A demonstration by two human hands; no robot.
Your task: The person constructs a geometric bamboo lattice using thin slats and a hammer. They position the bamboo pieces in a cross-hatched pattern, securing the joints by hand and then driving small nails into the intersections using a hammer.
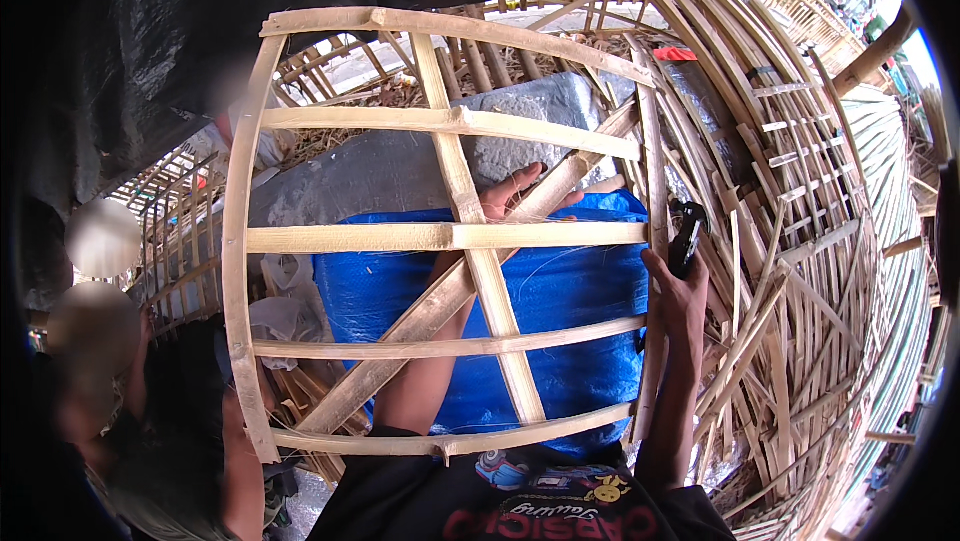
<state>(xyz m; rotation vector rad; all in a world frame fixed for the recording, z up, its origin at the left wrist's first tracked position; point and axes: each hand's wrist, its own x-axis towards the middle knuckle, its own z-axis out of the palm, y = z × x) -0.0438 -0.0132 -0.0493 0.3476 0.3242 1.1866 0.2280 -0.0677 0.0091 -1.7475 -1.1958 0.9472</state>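
A ladder-like panel of split bamboo slats (360,237) spans the middle of the view, with several crosspieces and two crossing braces. My left hand (497,199) reaches under it from below. Its palm faces up and its fingers curl around the wide diagonal brace (430,303); part of the hand is hidden by slats. At the panel's right edge my right hand (684,286) grips a black hand tool (686,237), whose exact kind I cannot make out. The thumb of that hand lies by the right-hand side slat (655,341).
Blue plastic sheeting (580,291) lies beneath the panel, in front of a grey block (520,131). Bamboo slats and finished panels (800,171) are piled high on the right. Another person (180,431) sits close by on the left. Dark sheeting (180,1) hangs overhead.
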